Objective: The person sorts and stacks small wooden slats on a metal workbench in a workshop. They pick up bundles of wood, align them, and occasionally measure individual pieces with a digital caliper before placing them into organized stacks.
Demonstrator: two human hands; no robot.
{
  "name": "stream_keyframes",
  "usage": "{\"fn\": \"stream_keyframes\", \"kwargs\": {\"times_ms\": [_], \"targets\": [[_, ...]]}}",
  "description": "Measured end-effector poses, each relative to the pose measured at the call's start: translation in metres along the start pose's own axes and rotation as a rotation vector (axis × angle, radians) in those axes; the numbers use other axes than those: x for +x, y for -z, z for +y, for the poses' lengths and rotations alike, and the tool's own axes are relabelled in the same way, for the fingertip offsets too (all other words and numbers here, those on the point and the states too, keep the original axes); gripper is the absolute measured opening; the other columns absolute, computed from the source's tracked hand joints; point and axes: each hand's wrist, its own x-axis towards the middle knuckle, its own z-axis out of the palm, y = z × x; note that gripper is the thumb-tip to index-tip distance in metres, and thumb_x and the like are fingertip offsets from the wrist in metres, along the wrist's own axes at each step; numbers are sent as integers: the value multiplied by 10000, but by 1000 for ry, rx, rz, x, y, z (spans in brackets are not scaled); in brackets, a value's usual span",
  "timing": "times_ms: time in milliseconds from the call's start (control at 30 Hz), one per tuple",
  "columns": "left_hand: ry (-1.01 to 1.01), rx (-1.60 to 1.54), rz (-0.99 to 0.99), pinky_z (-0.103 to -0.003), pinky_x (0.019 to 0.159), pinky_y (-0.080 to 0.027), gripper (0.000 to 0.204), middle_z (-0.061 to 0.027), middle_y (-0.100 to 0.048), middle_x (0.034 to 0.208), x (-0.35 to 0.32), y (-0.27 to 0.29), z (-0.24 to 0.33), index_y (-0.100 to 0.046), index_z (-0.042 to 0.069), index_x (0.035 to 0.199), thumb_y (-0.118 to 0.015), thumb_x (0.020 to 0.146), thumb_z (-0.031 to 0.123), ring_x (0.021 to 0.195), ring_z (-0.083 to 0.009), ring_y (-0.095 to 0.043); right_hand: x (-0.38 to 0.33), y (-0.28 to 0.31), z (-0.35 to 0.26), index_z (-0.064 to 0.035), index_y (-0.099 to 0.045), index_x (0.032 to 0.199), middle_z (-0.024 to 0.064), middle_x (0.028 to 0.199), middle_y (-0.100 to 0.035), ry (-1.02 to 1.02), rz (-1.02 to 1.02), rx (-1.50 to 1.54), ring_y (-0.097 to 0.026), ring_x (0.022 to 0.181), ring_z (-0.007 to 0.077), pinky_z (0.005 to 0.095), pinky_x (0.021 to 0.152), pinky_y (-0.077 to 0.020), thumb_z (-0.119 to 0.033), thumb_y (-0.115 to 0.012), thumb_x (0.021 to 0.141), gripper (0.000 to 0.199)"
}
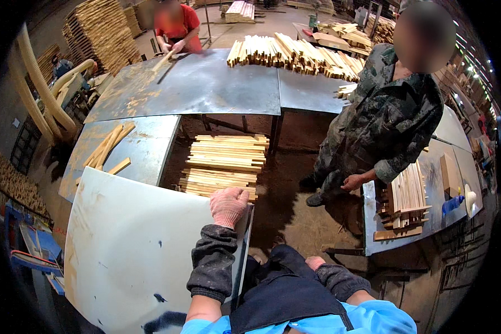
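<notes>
My left hand (228, 207), in a pinkish knit work glove, rests over the far right corner of a pale tabletop (150, 245). Its fingers reach slightly past the edge, spread a little, with nothing seen in them. Just beyond the fingertips, two stacks of narrow wooden strips (226, 151) lie side by side, lower than the tabletops. My right hand (315, 263), also gloved, hangs beside my right thigh; my sleeve and leg area leave only a small part of it showing, and its fingers cannot be made out.
Loose strips (110, 146) lie on a metal table at left. A long metal table (217, 83) spans the far side, bearing piled strips (295, 53). One co-worker (178, 28) handles wood there; another (384, 106) stands at right by a table with bundled strips (407, 192).
</notes>
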Motion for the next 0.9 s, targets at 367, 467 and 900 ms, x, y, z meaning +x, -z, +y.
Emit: {"fn": "stream_keyframes", "kwargs": {"times_ms": [367,467,900], "targets": [[39,50,-34,-470,912,-555,379,-131,-805,970,0,4,3,-855,165,1050,-664,971,483,962,-352,-744,-2,4,-4,-41,-811,1132,201,1180,-782,19,-33,-51,-739,1153,379,496,951,-600,-239,-572,981,345],[13,20,-25,-468,911,-555,380,-130,-806,972,1,5,8,-854,157,1045,-658,975,475,960,-353,-743,9,-15,18,-59,-808,1149,199,1204,-780,9,-31,-31,-728,1183,382,500,976,-590,-358,-596,974,406],[6,60,-21,-473,908,-536,377,-135,-800,953,1,7,6,-855,163,1049,-655,970,473,952,-368,-730,8,5,6,-38,-796,1131,197,1148,-785,21,0,66,-739,1125,388,481,944,-585,-341,-567,983,407]]}}
